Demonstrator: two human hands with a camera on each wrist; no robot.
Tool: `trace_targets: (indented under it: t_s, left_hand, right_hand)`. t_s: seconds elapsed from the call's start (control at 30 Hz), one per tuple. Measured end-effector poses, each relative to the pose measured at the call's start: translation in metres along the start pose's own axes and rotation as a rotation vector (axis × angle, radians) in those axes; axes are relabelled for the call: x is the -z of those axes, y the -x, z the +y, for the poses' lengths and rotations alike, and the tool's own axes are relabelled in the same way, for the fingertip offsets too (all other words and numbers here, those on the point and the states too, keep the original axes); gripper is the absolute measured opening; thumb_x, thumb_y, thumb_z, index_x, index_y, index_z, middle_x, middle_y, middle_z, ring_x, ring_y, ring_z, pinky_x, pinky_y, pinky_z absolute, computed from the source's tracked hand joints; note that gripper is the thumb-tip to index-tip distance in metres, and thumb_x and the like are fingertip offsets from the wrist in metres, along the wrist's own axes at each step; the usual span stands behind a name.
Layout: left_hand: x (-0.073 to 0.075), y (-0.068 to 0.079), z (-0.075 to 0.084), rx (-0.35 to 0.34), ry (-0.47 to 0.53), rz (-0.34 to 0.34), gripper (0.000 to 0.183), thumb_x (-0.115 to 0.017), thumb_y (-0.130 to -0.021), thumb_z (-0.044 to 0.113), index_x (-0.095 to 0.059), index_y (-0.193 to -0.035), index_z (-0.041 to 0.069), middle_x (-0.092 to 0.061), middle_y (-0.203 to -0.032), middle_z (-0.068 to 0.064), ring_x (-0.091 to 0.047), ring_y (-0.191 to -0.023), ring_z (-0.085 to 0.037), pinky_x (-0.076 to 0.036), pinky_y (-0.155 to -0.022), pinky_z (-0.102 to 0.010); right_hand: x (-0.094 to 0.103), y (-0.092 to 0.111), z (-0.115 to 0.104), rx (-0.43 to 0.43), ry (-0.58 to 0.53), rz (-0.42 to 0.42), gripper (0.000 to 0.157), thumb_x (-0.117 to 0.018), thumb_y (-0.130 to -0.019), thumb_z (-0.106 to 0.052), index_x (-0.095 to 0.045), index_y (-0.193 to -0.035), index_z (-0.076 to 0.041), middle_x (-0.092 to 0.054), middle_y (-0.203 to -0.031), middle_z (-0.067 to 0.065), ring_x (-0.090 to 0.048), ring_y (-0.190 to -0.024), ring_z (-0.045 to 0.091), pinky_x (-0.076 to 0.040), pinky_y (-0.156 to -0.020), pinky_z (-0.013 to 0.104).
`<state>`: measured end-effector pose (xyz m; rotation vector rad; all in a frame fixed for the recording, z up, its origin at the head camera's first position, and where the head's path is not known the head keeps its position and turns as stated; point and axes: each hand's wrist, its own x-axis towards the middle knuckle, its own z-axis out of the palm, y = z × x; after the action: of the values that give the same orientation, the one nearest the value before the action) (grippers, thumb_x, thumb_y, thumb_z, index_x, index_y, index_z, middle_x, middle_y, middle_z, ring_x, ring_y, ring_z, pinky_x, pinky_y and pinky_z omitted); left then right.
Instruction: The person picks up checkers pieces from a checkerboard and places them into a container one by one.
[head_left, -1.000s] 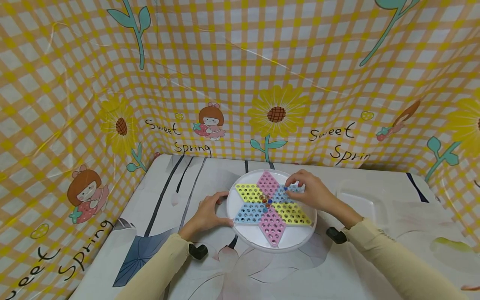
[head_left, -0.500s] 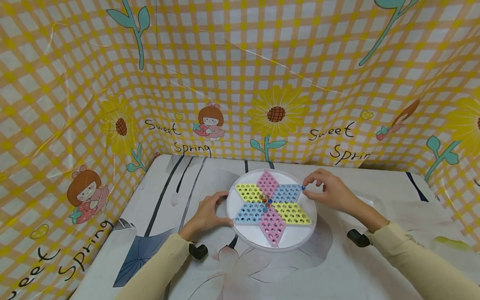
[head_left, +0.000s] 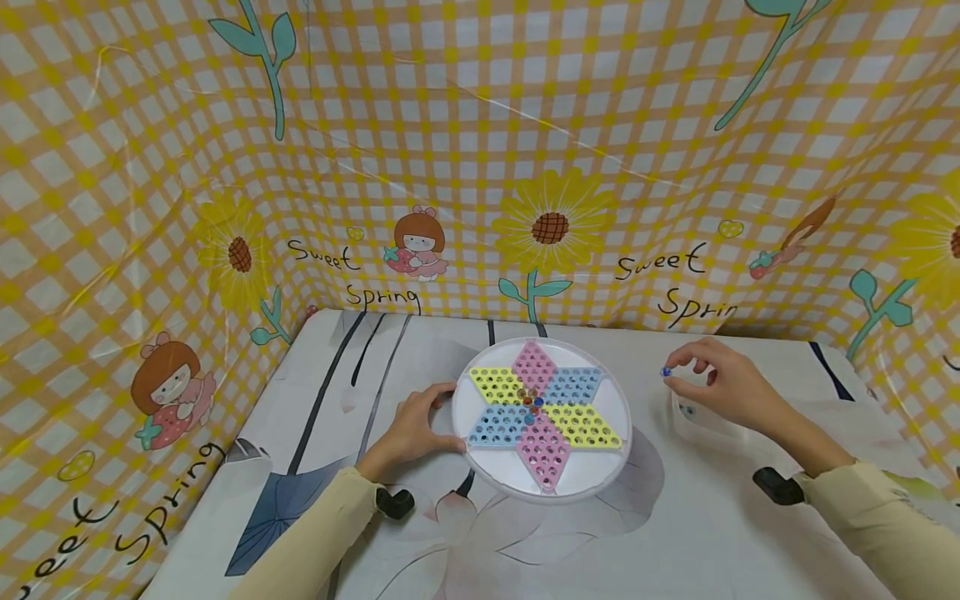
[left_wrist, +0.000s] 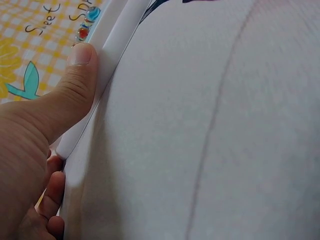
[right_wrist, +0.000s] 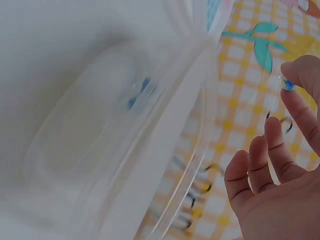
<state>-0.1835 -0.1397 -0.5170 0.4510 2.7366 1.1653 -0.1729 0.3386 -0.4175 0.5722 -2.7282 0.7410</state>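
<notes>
A round white Chinese checkers board (head_left: pixel 480 462) lies on the table, with a pink, yellow and blue star of holes. Several marbles (head_left: pixel 531 403) sit around its centre. My left hand (head_left: pixel 411 429) holds the board's left rim, and in the left wrist view its thumb (left_wrist: pixel 80 75) lies over the white edge. To the board's right, my right hand (head_left: pixel 723 385) pinches a clear marble with blue inside (right_wrist: pixel 287 83) between thumb and index finger. Its other fingers are loosely bent. The hand is above a clear plastic container (right_wrist: pixel 65 130), which it partly hides in the head view.
Blue marbles (right_wrist: pixel 142 92) are inside the clear container. The tabletop (head_left: pixel 570 550) has a white cover with a flower print. A yellow checked cloth (head_left: pixel 450 167) with sunflowers rises behind and at the sides.
My right hand has carried the blue marble from above the board's upper-right blue section rightward, off the board to the clear container. My left hand stays on the rim.
</notes>
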Motion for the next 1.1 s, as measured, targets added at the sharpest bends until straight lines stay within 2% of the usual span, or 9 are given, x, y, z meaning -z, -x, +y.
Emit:
trace_targets:
  t_s: [0.1,0.33,0.67,0.9,1.1]
  left_hand:
    - [0.0,0.0,0.001,0.006,0.006,0.001,0.098,-0.097,-0.067,0.04,-0.049,-0.15,0.022,-0.056,-0.12,-0.006,-0.045,-0.105,-0.022,-0.037,-0.088,-0.042]
    - [0.002,0.001,0.001,0.003,0.004,0.004,0.099,-0.097,-0.066,0.041,-0.049,-0.151,0.022,-0.056,-0.121,-0.006,-0.045,-0.105,-0.022,-0.037,-0.088,-0.042]
    - [-0.001,0.0,-0.001,-0.014,-0.001,0.002,0.098,-0.097,-0.067,0.042,-0.049,-0.151,0.022,-0.056,-0.119,-0.005,-0.045,-0.104,-0.022,-0.036,-0.088,-0.042]
    - [-0.001,0.001,0.0,-0.007,0.001,0.008,0.098,-0.097,-0.067,0.042,-0.049,-0.151,0.022,-0.055,-0.119,-0.006,-0.045,-0.104,-0.022,-0.037,-0.087,-0.042]
    - [0.0,0.002,0.0,-0.005,0.001,0.009,0.098,-0.096,-0.068,0.042,-0.049,-0.151,0.022,-0.055,-0.119,-0.006,-0.045,-0.104,-0.023,-0.037,-0.087,-0.042]
  right_hand:
    - [0.008,0.007,0.014,-0.028,0.019,0.014,0.02,-0.085,-0.085,-0.014,-0.073,-0.101,-0.017,-0.064,-0.106,0.004,-0.048,-0.085,0.008,-0.045,-0.064,0.023]
    - [0.016,0.019,0.038,-0.123,0.014,0.03,0.019,-0.084,-0.086,-0.016,-0.074,-0.102,-0.015,-0.066,-0.108,0.009,-0.051,-0.087,0.015,-0.043,-0.067,0.023]
    - [0.017,0.029,0.05,-0.14,-0.003,0.044,0.016,-0.083,-0.087,-0.018,-0.075,-0.101,-0.014,-0.066,-0.11,0.011,-0.049,-0.083,-0.005,-0.044,-0.067,0.026]
    - [0.014,0.03,0.054,-0.163,0.003,0.024,0.017,-0.083,-0.088,-0.02,-0.075,-0.102,-0.014,-0.065,-0.111,0.012,-0.053,-0.084,0.006,-0.043,-0.066,0.024]
    - [0.011,0.028,0.057,-0.179,0.016,0.008,0.018,-0.083,-0.088,-0.021,-0.075,-0.103,-0.015,-0.064,-0.111,0.012,-0.052,-0.085,0.009,-0.043,-0.065,0.026]
